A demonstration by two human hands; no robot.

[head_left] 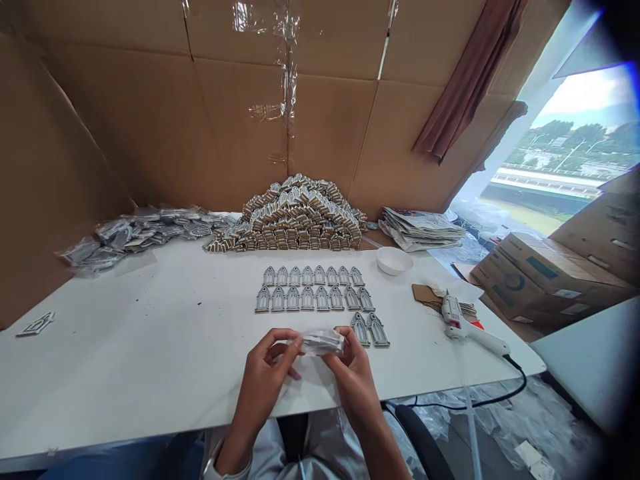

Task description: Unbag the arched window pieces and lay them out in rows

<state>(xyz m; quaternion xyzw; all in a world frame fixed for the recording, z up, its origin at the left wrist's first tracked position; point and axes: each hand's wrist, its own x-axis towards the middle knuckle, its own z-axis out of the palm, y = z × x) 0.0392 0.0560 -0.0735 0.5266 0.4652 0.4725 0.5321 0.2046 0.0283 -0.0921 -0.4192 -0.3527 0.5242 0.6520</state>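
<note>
Both hands held a small clear packet just in front of the arch rows, above the near part of the table. Left hand pinched the packet's left end between thumb and fingertips, other fingers curled in. Right hand pinched the right end the same way, fingers pressed together on the film. Packet contents were grey and too blurred to make out

Everything else, relative to the rows:
- two loose arches sat just in front and to the right, beside the right hand
- pile of stacked pieces was right behind, against the cardboard wall
- bagged pieces lay behind and left, spread along the wall
- bowl stood near, behind and right
- cardboard scraps lay to the right, between the rows and the glue gun
- the gun lay flat further right, cord running off the table edge
- paper stack was behind and right, past the pile
- single piece was well apart to the left
- boxes were far right, off the table
</note>
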